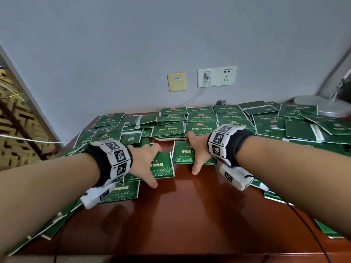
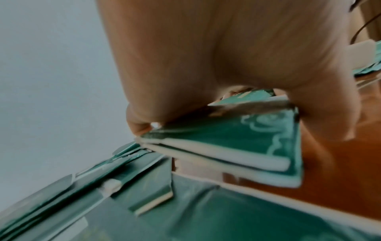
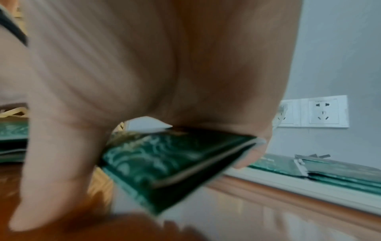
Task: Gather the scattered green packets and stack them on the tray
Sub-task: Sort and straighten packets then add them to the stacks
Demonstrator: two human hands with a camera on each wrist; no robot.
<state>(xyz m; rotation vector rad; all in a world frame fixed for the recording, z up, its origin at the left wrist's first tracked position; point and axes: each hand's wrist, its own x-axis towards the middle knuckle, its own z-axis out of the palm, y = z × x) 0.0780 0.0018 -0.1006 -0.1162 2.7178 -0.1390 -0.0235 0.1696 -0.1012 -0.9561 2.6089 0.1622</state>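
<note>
Green packets with white cloud print lie scattered over a red-brown wooden table. My left hand grips a small stack of green packets by its edges, thumb near me and fingers on the far side; the left wrist view shows the stack lifted slightly off the wood. My right hand grips another green packet bundle the same way, seen tilted in the right wrist view. Just behind both hands, a white tray carries neat rows of stacked packets.
Loose packets crowd the left edge and the right side. A silver lamp base stands at the back right. Wall sockets with a white cable sit above the tray. A patterned screen stands at the left.
</note>
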